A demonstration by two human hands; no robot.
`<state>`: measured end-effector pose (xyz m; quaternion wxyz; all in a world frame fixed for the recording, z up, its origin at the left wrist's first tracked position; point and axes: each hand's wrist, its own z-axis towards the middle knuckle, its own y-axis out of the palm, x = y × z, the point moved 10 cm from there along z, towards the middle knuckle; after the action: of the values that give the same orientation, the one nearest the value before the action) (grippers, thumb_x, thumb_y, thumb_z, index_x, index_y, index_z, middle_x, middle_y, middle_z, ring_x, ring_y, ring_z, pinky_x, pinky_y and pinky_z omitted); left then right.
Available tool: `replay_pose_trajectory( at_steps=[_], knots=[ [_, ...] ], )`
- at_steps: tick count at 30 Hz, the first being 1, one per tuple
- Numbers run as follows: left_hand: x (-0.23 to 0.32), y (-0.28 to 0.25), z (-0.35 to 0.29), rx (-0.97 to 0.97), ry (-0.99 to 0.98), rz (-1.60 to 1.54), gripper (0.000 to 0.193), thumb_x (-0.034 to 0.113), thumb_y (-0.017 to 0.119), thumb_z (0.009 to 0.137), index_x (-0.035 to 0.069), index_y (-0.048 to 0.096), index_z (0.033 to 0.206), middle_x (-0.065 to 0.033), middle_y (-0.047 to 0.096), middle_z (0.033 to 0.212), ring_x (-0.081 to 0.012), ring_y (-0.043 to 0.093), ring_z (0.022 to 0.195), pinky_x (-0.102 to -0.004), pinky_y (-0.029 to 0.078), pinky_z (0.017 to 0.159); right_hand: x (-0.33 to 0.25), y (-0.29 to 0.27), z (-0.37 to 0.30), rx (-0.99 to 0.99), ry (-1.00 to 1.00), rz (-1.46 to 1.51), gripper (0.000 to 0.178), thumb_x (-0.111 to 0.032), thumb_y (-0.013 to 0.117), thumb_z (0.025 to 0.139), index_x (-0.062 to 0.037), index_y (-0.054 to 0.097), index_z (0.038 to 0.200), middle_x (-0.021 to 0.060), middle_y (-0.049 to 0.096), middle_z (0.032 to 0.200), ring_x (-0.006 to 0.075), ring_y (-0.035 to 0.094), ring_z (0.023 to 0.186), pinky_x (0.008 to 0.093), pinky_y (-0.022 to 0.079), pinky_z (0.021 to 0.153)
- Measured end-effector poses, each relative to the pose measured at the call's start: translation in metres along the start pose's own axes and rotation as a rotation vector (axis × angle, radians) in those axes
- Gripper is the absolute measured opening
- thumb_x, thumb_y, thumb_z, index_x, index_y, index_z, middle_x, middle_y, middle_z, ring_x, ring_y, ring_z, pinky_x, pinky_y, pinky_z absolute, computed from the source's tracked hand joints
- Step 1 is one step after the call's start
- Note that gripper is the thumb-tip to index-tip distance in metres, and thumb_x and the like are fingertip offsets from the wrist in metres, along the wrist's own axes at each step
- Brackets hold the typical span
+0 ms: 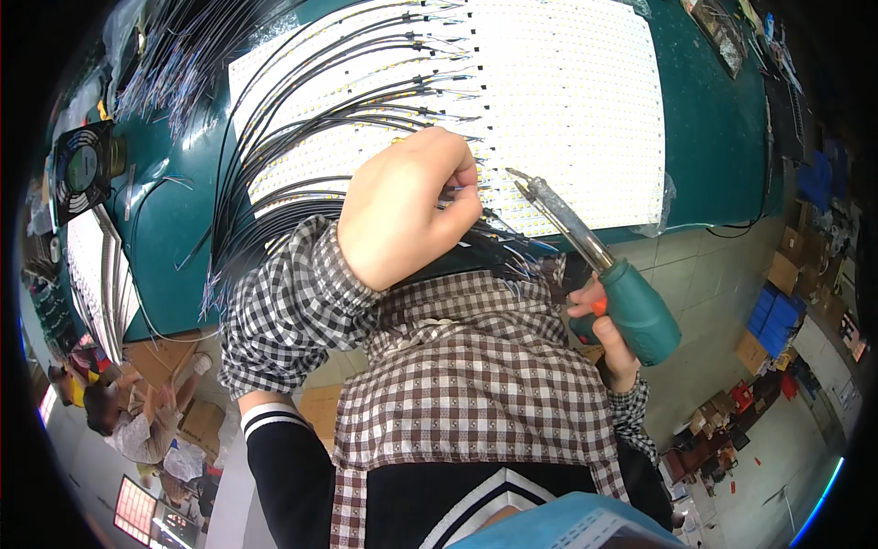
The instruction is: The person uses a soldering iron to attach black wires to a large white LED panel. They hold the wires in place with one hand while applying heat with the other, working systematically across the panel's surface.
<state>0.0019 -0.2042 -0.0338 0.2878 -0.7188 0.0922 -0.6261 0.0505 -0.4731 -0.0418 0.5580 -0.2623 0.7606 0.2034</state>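
My left hand (pixel 412 206) is closed in a pinch above the white LED board (pixel 585 101). Between its thumb and forefinger shows a dark bit of what looks like a black cable, mostly hidden by the hand. My right hand (pixel 608 334) grips a green-handled soldering gun (pixel 645 311) with a red trigger. Its metal tip points up and left over the board, a little to the right of my left fingertips and apart from them. Several black cables (pixel 302 110) with thin coloured wire ends lie across the board's left half, reaching its middle row of small black parts.
A green-topped table (pixel 718 119) carries the board. More bundled cables (pixel 197 55) lie at the far left, near a black fan (pixel 87 169) and stacked white boards (pixel 101 274). Loose wire ends hang at the near edge. Another person (pixel 137 416) is at lower left; boxes (pixel 782 274) stand at right.
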Motion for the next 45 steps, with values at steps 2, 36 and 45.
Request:
replay_pose_trajectory(
  at_steps=[2,36,45],
  knots=[
    [0.000,0.001,0.001,-0.022,-0.009,0.056,0.008,0.005,0.069,0.081,0.002,0.063,0.086,-0.0080,0.062,0.081,-0.0185,0.062,0.072,-0.0290,0.052,0.064,0.002,-0.001,-0.001,-0.026,-0.006,-0.012,0.047,-0.015,0.080,0.085,0.0107,0.059,0.118,0.0179,0.071,0.097,0.0247,0.072,0.087,0.0363,0.063,0.077],
    [-0.001,-0.003,-0.002,0.026,0.001,0.037,0.006,0.003,0.068,0.081,0.002,0.062,0.084,-0.0080,0.060,0.079,-0.0191,0.060,0.069,-0.0301,0.050,0.061,0.016,-0.002,-0.007,-0.040,0.071,-0.084,0.052,-0.002,0.081,0.078,0.0112,0.058,0.122,0.0131,0.073,0.088,0.0196,0.072,0.082,0.0338,0.061,0.078],
    [-0.001,-0.003,-0.001,0.025,0.000,0.041,0.006,0.003,0.068,0.081,0.003,0.062,0.084,-0.0079,0.060,0.079,-0.0194,0.060,0.069,-0.0303,0.049,0.061,0.016,-0.002,-0.007,-0.056,0.027,-0.132,0.049,-0.003,0.081,0.079,0.0114,0.058,0.120,0.0129,0.072,0.088,0.0194,0.072,0.082,0.0340,0.061,0.077]
  ],
)
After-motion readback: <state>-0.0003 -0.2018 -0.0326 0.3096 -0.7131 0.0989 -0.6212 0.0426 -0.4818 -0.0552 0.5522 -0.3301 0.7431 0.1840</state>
